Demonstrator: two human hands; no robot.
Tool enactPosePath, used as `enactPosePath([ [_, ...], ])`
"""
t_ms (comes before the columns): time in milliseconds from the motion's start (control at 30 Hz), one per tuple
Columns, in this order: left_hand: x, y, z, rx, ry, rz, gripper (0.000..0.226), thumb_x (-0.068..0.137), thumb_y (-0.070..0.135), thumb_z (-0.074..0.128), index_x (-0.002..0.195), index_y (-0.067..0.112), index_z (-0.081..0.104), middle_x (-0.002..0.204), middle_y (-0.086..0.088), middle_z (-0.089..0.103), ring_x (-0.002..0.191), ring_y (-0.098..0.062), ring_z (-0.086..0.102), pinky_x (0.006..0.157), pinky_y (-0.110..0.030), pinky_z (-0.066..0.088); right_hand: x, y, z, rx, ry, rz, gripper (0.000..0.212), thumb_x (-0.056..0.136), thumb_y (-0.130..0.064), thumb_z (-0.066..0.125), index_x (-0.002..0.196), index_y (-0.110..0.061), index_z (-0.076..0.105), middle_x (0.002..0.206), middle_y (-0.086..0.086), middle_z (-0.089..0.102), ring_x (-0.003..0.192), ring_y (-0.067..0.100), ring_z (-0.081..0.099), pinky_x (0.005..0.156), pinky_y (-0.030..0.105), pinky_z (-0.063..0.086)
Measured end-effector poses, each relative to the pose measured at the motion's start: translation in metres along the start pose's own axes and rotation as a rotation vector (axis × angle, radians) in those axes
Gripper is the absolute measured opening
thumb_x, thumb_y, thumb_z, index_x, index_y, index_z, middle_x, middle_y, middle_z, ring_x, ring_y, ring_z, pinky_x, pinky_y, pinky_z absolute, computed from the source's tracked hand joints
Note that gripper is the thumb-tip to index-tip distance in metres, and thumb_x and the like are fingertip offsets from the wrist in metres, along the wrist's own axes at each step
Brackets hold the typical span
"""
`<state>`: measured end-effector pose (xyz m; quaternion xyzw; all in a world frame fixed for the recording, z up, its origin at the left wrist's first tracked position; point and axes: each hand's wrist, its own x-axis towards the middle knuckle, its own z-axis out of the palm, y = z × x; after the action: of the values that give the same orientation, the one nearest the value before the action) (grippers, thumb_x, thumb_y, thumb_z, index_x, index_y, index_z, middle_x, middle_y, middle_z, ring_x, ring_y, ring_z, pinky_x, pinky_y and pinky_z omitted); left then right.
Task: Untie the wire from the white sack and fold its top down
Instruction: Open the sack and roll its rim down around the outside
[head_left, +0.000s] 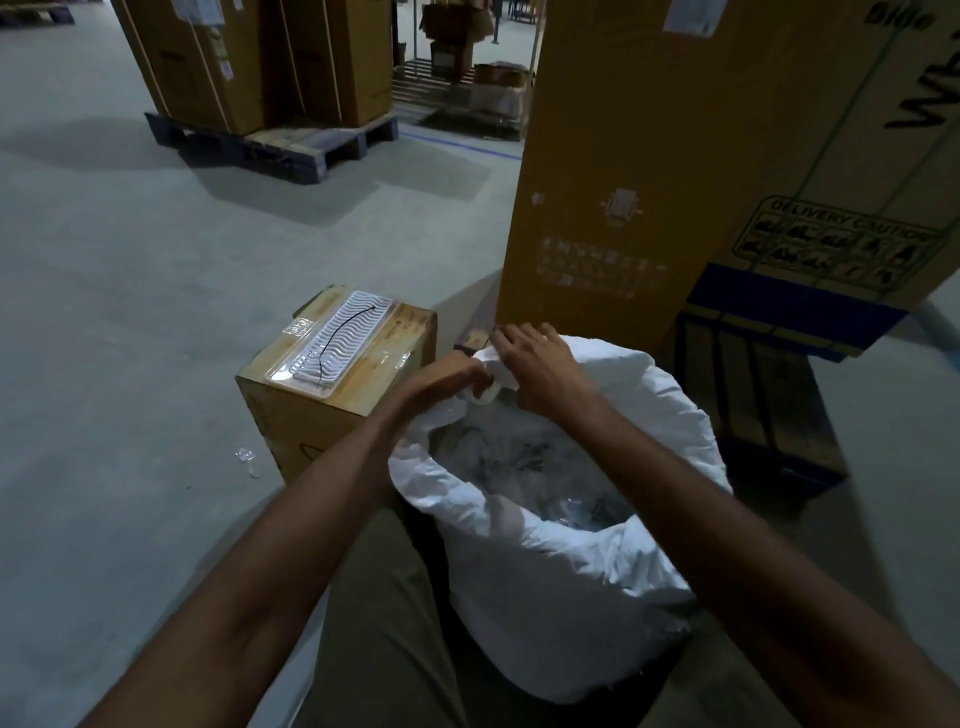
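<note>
The white sack stands open on the floor between my legs, its mouth wide and its rim rolled outward. Clear plastic pieces show inside it. My left hand and my right hand both grip the far edge of the sack's rim, side by side, fingers closed on the bunched white fabric. A thin black wire lies on a clear ribbed plastic tray on top of the small cardboard box to the left of the sack.
A tall cardboard carton stands right behind the sack, on a dark pallet. More cartons on a pallet stand far back left. Grey concrete floor spreads to the left. Small clear bits lie by the box.
</note>
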<state>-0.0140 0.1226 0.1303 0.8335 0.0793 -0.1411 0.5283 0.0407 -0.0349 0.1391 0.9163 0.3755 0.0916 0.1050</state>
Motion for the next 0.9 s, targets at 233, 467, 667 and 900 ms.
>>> enactPosePath([
  [233,0.02,-0.011,0.019,0.956,0.32,0.264,0.064,0.066,0.041,0.075,0.119,0.01,0.057,0.103,-0.015,0.065,0.097,-0.03,0.059,0.08,-0.039,0.048,-0.002,0.008,-0.005,0.352,-0.259,0.27,0.044,0.085,-0.02,0.076,0.124,-0.009,0.059,0.125,0.018,0.06,0.115,0.04,0.061,0.084,0.04,0.049],
  [467,0.022,-0.004,0.042,1.063,0.414,0.232,0.041,0.07,0.044,0.066,0.098,0.014,0.066,0.096,-0.009,0.07,0.091,-0.03,0.062,0.074,-0.035,0.045,0.01,0.037,-0.01,0.352,-0.271,0.147,0.049,0.077,-0.023,0.081,0.124,-0.015,0.068,0.115,0.014,0.069,0.103,0.033,0.065,0.077,0.036,0.045],
  [667,0.041,0.012,0.015,0.399,-0.044,-0.142,0.035,0.079,0.017,0.069,0.11,0.0,0.07,0.102,-0.015,0.07,0.086,-0.026,0.064,0.087,-0.043,0.057,-0.026,0.046,0.039,0.078,-0.027,0.173,0.07,0.067,-0.014,0.085,0.131,-0.013,0.057,0.127,0.011,0.063,0.119,0.03,0.058,0.109,0.043,0.04],
  [900,0.045,-0.01,0.057,1.25,0.39,0.337,0.077,0.066,0.044,0.074,0.132,0.016,0.045,0.122,-0.013,0.056,0.108,-0.032,0.051,0.085,-0.041,0.046,-0.013,0.059,0.028,0.296,-0.299,0.325,0.035,0.086,-0.019,0.071,0.118,-0.012,0.061,0.12,0.011,0.066,0.109,0.033,0.064,0.083,0.038,0.049],
])
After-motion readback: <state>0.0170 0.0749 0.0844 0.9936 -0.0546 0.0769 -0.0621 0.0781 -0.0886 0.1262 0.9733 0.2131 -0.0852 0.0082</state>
